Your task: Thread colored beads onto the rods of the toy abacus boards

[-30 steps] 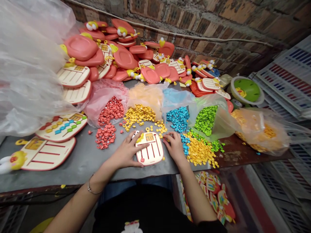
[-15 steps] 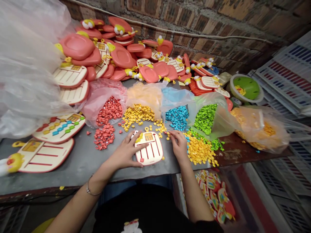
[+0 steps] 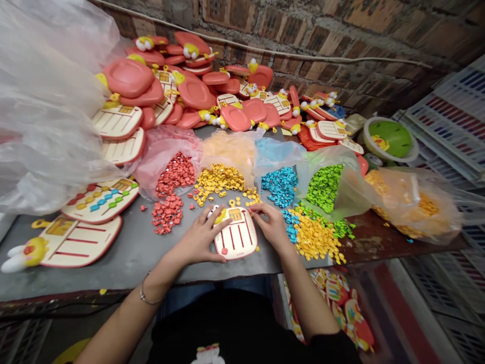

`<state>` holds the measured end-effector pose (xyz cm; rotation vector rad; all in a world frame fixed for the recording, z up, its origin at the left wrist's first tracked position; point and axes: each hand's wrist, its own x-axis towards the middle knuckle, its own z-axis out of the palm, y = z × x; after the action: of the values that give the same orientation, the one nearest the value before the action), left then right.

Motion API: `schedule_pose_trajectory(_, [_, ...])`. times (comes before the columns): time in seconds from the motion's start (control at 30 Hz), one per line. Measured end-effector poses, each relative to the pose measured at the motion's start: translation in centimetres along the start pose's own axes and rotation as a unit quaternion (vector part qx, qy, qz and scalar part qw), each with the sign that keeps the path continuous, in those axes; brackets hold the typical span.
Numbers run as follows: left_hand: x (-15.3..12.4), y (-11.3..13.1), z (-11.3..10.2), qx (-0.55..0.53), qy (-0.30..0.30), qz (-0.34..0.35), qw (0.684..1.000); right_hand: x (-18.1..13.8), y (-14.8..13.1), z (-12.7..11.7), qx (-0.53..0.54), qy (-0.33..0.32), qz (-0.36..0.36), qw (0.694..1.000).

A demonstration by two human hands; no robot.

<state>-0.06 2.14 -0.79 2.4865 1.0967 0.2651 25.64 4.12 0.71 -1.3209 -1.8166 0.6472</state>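
Note:
A cream toy board (image 3: 237, 240) with a red rim, dark red slots and a yellow animal head lies flat on the table in front of me. My left hand (image 3: 200, 235) holds it by its left side, fingers spread over the head end and thumb along the near edge. One red piece (image 3: 224, 251) sits at the lower left of the board. At the board's upper right corner is my right hand (image 3: 271, 225), thumb and fingertips pinched on what looks like a small red piece (image 3: 250, 211), mostly hidden by the fingers.
Loose red (image 3: 166, 215), yellow (image 3: 318, 235), blue (image 3: 280, 184) and green pieces (image 3: 324, 187) lie in heaps, partly spilling from plastic bags. More boards (image 3: 81, 242) lie at left; many red-backed ones (image 3: 129, 78) are piled against the brick wall. A green bowl (image 3: 390, 139) stands at right.
My right hand has moved left, from beside the yellow pieces to the board's upper right corner. My left hand stays on the board. The whole view has shifted slightly.

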Motion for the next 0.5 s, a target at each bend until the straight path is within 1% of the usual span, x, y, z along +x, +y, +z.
schedule_pose_trajectory(0.1, [0.0, 0.0, 0.2, 0.004, 0.002, -0.008, 1.0, 0.8, 0.2, 1.2, -0.046, -0.042, -0.059, 0.996])
schedule_pose_trajectory(0.2, [0.0, 0.0, 0.3, 0.004, 0.004, -0.012, 1.0, 1.0, 0.6, 2.0, -0.096, -0.053, -0.103, 0.989])
schedule_pose_trajectory(0.27, [0.0, 0.0, 0.3, -0.002, 0.01, -0.021, 1.0, 0.8, 0.7, 1.9, -0.113, -0.052, -0.117, 0.985])
schedule_pose_trajectory(0.4, [0.1, 0.2, 0.2, -0.016, 0.014, -0.042, 0.999, -0.4, 0.4, 1.0, -0.109, -0.072, -0.105, 0.986])
schedule_pose_trajectory(0.5, [0.2, 0.3, 0.0, -0.022, 0.013, -0.05, 0.998, -1.4, -0.3, 0.7, -0.052, -0.118, -0.074, 0.989])
